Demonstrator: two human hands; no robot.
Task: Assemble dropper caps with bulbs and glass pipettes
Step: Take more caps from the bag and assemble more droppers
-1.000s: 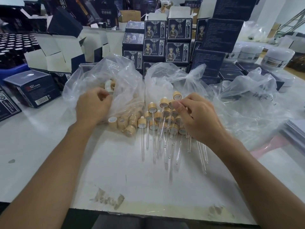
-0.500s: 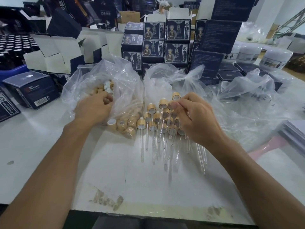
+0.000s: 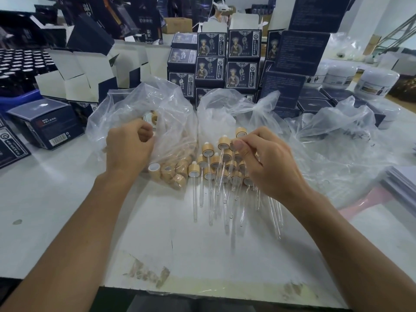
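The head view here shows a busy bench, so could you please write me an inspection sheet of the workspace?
Surface: white table, scuffed and stained along the near edge.
Job's things: assembled droppers piled mid-table, glass pipettes toward the person; loose wooden caps in a clear bag.
Clutter: dark printed boxes, open cartons, white jars, empty bags.
Grippers: left hand curled at the bag's mouth; right hand pinching a dropper, grip partly hidden.
Cables: nothing seen.
Surroundings: another person behind the boxes.
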